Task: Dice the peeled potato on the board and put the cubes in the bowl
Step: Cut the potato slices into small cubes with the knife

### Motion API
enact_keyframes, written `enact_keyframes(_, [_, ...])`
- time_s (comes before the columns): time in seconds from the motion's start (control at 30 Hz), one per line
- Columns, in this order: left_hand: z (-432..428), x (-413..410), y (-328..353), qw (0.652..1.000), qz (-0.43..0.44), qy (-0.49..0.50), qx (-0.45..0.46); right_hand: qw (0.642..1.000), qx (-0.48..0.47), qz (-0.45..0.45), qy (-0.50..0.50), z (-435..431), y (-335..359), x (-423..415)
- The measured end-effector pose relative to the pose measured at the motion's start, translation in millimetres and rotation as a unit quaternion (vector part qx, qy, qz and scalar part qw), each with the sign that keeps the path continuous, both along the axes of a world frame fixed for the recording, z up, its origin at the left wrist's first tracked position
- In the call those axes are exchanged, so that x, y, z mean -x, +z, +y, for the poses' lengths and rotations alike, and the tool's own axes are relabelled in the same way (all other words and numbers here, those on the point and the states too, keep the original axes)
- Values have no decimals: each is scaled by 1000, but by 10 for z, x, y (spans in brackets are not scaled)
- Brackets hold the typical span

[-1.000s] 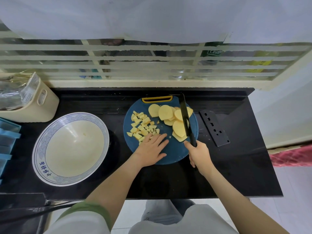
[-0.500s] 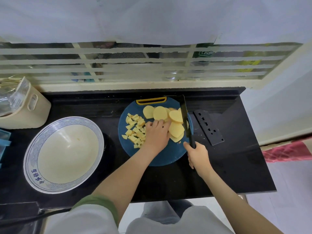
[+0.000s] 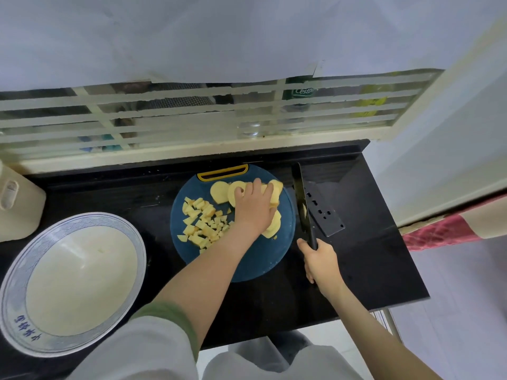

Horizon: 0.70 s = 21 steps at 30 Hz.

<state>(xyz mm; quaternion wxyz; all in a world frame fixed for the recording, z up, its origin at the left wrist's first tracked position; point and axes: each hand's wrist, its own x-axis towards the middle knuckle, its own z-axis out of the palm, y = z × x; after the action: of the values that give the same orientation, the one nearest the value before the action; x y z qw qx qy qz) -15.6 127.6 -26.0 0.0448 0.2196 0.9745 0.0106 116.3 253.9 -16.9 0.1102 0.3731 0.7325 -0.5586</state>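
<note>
Black glossy countertop under a barred window: on the round blue cutting board, pale flat potato slices lie from 12 to 3 o'clock and small irregular cubes at 9 o'clock, with the blue-rimmed ceramic bowl well apart at 8 o'clock. The left hand covers the slices, fingers together and bent (pinching or pressing cannot be told), while the right hand wraps the black knife handle beside the board's 3 o'clock edge. The slices are probably light, stiff and starch-slick, best steadied from above, fingertips tucked.
</note>
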Motion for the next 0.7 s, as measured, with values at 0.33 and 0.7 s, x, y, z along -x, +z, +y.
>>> enact_keyframes(0.33, [-17,356,-8,981,-167,-85,52,999,24,-23,16,-60,-84,86])
enact_keyframes(0.7, [-153,117,22,993,-47,-9,-110,999,26,-18,22,-127,-73,61])
